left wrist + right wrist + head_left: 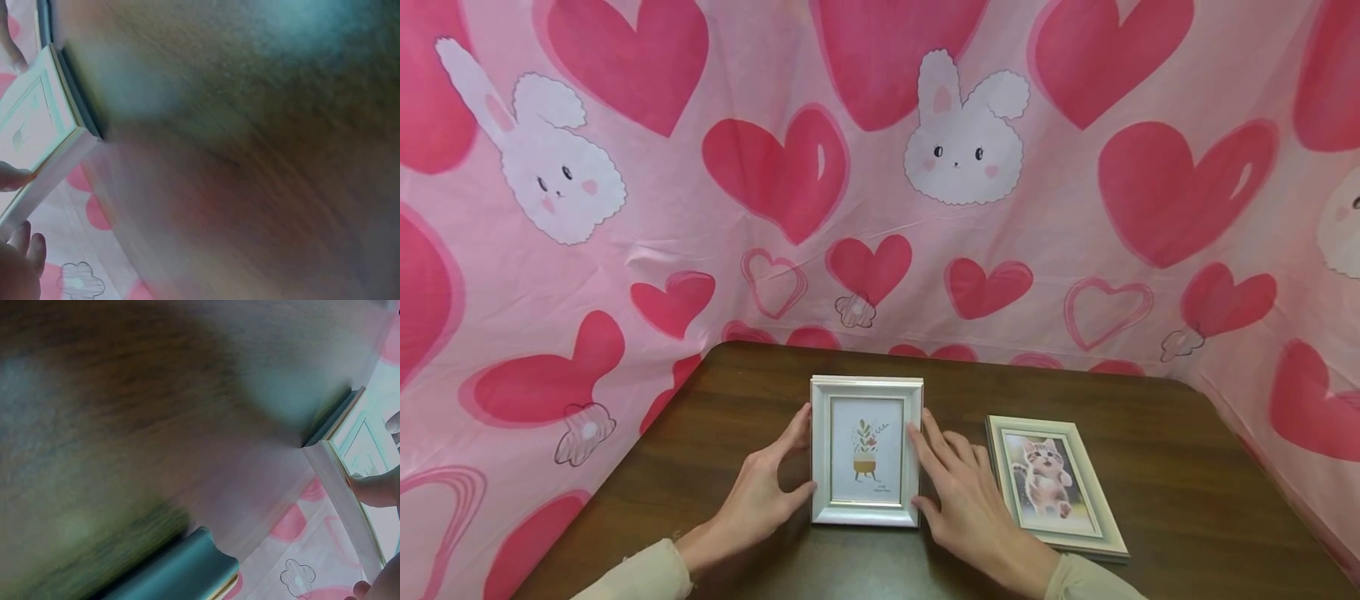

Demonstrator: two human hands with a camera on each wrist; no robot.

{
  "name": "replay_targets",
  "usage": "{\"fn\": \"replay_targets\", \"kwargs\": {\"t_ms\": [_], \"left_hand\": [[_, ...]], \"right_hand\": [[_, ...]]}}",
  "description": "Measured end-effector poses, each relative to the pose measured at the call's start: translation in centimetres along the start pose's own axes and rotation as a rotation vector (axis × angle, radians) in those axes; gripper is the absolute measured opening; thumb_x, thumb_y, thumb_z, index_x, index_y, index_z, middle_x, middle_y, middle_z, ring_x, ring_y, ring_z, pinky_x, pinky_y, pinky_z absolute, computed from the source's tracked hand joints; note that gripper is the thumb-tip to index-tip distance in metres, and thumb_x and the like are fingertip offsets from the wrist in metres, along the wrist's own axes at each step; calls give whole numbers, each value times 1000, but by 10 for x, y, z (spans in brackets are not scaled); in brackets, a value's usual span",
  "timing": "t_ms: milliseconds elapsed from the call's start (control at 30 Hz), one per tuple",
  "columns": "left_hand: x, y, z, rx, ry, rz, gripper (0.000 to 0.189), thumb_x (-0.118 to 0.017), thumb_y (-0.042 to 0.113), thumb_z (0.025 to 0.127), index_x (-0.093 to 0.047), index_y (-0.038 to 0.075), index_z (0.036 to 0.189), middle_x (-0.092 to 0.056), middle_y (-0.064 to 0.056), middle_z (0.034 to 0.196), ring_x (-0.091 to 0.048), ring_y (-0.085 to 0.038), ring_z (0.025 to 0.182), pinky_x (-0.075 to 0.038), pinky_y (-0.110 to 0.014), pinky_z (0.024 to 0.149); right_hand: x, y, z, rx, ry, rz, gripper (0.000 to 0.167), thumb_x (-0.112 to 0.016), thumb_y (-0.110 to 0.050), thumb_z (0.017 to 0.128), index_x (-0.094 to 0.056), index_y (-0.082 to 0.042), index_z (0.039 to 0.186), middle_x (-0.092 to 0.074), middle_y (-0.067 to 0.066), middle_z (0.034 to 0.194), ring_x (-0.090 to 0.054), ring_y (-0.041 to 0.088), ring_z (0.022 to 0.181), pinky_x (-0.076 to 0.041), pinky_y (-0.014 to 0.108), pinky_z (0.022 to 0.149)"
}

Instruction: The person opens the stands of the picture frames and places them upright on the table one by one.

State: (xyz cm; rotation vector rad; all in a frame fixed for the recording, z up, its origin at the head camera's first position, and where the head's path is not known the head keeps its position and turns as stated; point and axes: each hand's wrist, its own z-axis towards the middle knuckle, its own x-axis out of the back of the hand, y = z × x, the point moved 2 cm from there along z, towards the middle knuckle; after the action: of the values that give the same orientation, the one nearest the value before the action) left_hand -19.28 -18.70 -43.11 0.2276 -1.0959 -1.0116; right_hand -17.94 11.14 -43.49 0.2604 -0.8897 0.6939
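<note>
A white picture frame (820, 450) with a drawing of a potted plant stands upright on the table, facing me. My left hand (763, 492) holds its left side; in the left wrist view the thumb (14, 177) lies on the front border and the other fingers are at the side and back. On the right side, my right hand (962, 492) grips the same frame, its thumb (375, 489) over the front edge in the right wrist view. Just right of that hand lies a second, cream picture frame (1086, 454) with a kitten photo, face up.
The dark brown wooden table (760, 375) has rounded far corners. Behind and beside it hangs a pink cloth (880, 217) printed with hearts and white rabbits. The kitten frame's moulding (181, 569) shows close to the right wrist.
</note>
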Motion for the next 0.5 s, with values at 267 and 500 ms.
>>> {"fn": "replay_targets", "kwargs": {"t_ms": [267, 500], "left_hand": [[1, -2, 0, 20, -4, -44, 122, -93, -12, 69, -30, 21, 168, -62, -5, 147, -70, -19, 117, -53, -53, 100], [4, -3, 2, 11, -2, -84, 119, -94, -10, 69, -35, 26, 166, -70, 3, 130, -70, -14, 113, -56, -40, 97]], "right_hand": [[1, 0, -1, 9, -7, -11, 104, -97, -27, 71, -45, -9, 160, -35, 16, 167, -52, 32, 124, -41, 44, 88], [1, 0, -2, 15, -5, -22, 104, -96, -28, 72, -44, -9, 161, -35, 15, 168, -52, 33, 125, -41, 45, 87]]}}
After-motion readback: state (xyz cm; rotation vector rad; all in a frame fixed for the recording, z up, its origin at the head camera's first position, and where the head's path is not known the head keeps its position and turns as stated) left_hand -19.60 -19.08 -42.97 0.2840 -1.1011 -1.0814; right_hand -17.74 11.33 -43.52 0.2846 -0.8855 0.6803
